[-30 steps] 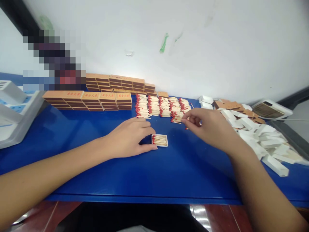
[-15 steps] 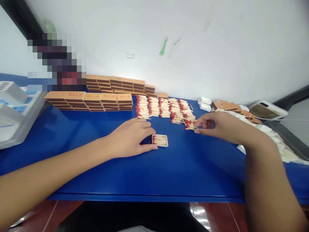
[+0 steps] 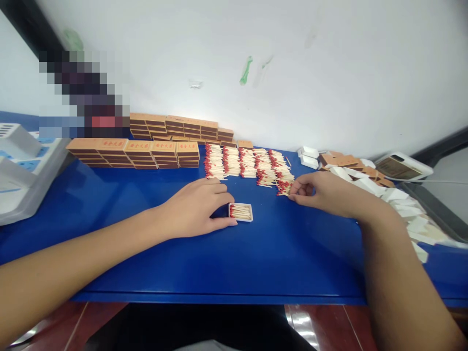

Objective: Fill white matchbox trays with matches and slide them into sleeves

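My left hand (image 3: pixel 199 207) grips the left end of a small white matchbox tray (image 3: pixel 251 218) between thumb and fingers. Inside the tray lies a layer of matches (image 3: pixel 240 211), red heads to the left. Farther right, my right hand (image 3: pixel 317 191) has its fingers curled in a pinch at the near end of the rightmost row of loose matches (image 3: pixel 280 165). How many matches sit between those fingertips is too small to make out. Several such rows with red heads on the left lie side by side beyond the tray.
Stacked matchboxes (image 3: pixel 141 153) stand at the left and along the wall. On the right are white empty trays (image 3: pixel 367 185), brown sleeves (image 3: pixel 338 160) and a white device with a display (image 3: pixel 404 165). A grey-white plastic holder (image 3: pixel 31 195) occupies the far left of the blue table (image 3: pixel 226 268).
My right hand has shifted slightly left, its fingertips closer in against the rightmost row of matches. My left hand keeps its grip on the tray.
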A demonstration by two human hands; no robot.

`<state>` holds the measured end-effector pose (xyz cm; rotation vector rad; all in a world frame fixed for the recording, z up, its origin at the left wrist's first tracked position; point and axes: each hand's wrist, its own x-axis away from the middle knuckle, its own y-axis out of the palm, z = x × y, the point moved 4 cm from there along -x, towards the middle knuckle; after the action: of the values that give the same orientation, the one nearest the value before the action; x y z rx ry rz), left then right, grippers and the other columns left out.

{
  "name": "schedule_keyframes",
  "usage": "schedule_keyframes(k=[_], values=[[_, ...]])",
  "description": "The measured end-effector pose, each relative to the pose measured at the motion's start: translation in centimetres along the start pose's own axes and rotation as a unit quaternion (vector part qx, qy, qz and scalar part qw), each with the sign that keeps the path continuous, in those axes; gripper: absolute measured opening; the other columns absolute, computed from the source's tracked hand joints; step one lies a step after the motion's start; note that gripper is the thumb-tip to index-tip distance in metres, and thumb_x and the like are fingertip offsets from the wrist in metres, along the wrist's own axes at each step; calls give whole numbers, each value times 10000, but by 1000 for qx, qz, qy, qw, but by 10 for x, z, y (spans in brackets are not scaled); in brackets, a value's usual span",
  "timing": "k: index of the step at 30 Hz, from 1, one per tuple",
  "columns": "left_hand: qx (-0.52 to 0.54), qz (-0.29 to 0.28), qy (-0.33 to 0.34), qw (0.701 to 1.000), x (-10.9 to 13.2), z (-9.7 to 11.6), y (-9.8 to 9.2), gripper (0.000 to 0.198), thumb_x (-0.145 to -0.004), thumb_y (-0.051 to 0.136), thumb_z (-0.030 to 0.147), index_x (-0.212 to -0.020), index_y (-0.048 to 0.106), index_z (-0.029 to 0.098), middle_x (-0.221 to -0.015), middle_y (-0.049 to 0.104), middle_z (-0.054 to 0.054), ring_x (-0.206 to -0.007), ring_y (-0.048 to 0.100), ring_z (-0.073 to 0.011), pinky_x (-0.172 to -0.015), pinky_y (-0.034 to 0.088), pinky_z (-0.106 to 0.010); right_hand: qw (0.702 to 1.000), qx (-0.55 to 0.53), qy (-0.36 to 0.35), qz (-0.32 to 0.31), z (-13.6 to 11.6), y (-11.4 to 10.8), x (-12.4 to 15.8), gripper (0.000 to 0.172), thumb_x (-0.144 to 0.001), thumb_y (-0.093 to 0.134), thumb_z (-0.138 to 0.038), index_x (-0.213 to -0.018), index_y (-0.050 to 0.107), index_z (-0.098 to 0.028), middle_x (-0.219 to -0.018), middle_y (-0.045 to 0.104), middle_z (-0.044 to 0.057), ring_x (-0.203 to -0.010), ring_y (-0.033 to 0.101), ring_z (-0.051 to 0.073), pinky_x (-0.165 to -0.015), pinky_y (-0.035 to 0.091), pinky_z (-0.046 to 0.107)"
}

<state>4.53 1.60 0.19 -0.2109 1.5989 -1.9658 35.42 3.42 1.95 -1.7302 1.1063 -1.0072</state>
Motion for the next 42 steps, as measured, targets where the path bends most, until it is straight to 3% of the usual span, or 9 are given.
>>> schedule_keyframes(k=[6, 11, 17, 23, 42], values=[[-4, -5, -4, 1000, 0, 0, 0, 380, -1036, 661, 519, -1163, 752, 172, -964, 702, -51, -854, 615, -201, -883, 472, -373, 1000, -4, 5, -9, -4, 2, -1, 111, -814, 686, -311, -748, 702, -224, -655, 675, -3, -573, 568, 157, -544, 421, 282], [-5, -6, -4, 1000, 0, 0, 0, 379, -1040, 657, 514, -1172, 752, 172, -971, 705, -55, -863, 622, -210, -870, 466, -373, 999, -38, 0, 27, -13, -5, 5, 103, -822, 702, -323, -781, 690, -230, -689, 661, -2, -613, 562, 159, -573, 420, 285], [-6, 3, -2, 1000, 0, 0, 1, 368, -1032, 667, 524, -1147, 748, 184, -952, 699, -48, -855, 623, -206, -869, 467, -369, 980, -170, -99, 15, -63, 11, 3, 233, -935, 700, -426, -816, 664, -228, -716, 604, -5, -652, 522, 147, -598, 441, 268], [1, 4, -2, 1000, 0, 0, 1, 373, -1022, 683, 525, -1154, 747, 181, -963, 699, -47, -858, 633, -206, -863, 464, -369, 971, -172, -163, 26, -98, 38, -4, 95, -927, 698, -298, -876, 698, -218, -764, 637, 0, -659, 544, 138, -613, 437, 263], [6, -2, -10, 1000, -2, 0, 1, 360, -1012, 708, 505, -1137, 755, 171, -951, 693, -39, -840, 630, -198, -891, 469, -379, 972, -151, -180, 24, -99, 45, -6, 115, -968, 672, -263, -868, 691, -210, -760, 611, -11, -662, 538, 132, -616, 405, 267]])
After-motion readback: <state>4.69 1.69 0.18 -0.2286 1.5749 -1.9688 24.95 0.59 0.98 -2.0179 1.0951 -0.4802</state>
